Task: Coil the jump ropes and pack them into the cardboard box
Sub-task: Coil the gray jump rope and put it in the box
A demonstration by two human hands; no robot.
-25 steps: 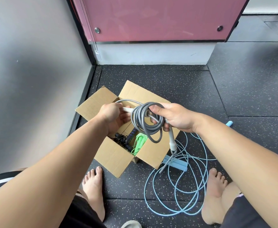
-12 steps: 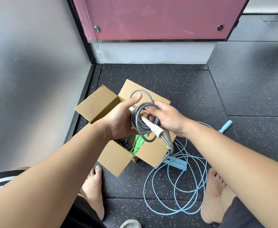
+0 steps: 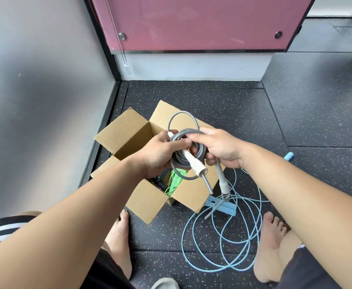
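- Floor (image 3: 212,97): dark speckled matting, person standing barefoot on it.
- Cardboard box (image 3: 127,134): on the floor, all flaps open, mouth facing up. Inside, a green rope (image 3: 176,178) and a black rope (image 3: 160,182) lie in the near corner.
- Blue jump rope (image 3: 231,230): loose loops on the floor just right of the box, not yet coiled.
- Grey jump rope (image 3: 179,161): wound into a tight coil, held in the air above the box mouth. 1 slack loop stands up from the top.
- Left hand (image 3: 158,151): fingers curled round the coil's left side, thumb pressed across the strands.
- Right hand (image 3: 221,147): fingers curled over the coil's top right. It also has hold of a handle.
- 2 white handles: the first handle (image 3: 193,163) crosses the coil, and the second handle (image 3: 223,180) comes out under the right palm.

Key relation: the box opening lies straight below the coil, slightly toward the left hand, which is the nearer one. The handles' long axes slant down and right, ending over the right flap rather than the opening. My read is that they need swinging left before lowering, or they may catch that flap.
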